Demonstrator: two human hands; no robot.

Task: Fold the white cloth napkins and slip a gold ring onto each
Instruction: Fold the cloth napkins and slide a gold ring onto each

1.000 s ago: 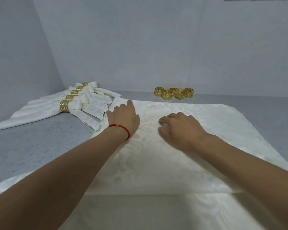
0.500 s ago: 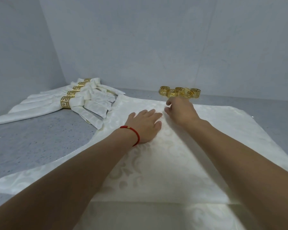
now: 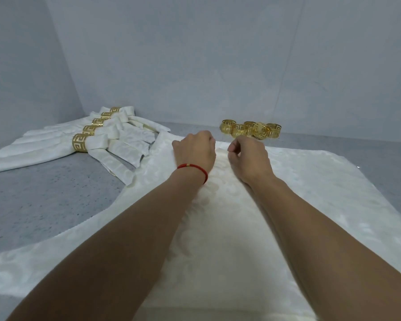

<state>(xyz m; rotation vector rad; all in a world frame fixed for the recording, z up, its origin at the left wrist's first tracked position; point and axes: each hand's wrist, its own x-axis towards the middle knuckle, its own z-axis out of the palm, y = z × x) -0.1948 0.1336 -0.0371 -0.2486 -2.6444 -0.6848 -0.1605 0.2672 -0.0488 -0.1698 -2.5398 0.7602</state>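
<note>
Your left hand (image 3: 195, 154) and right hand (image 3: 249, 156) sit side by side at the far edge of the white napkin (image 3: 310, 193) spread on the tabletop (image 3: 44, 193), fingers (image 3: 233, 148) curled and pinching its cloth. Loose gold rings (image 3: 250, 129) lie just beyond them; ringed napkins (image 3: 97, 140) lie at your left.

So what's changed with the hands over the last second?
Both hands moved away from the person to the napkin's far edge. The left hand and right hand, flat or loose before, now curl together there, seemingly pinching it. The ringed napkins and loose rings stayed put.
</note>
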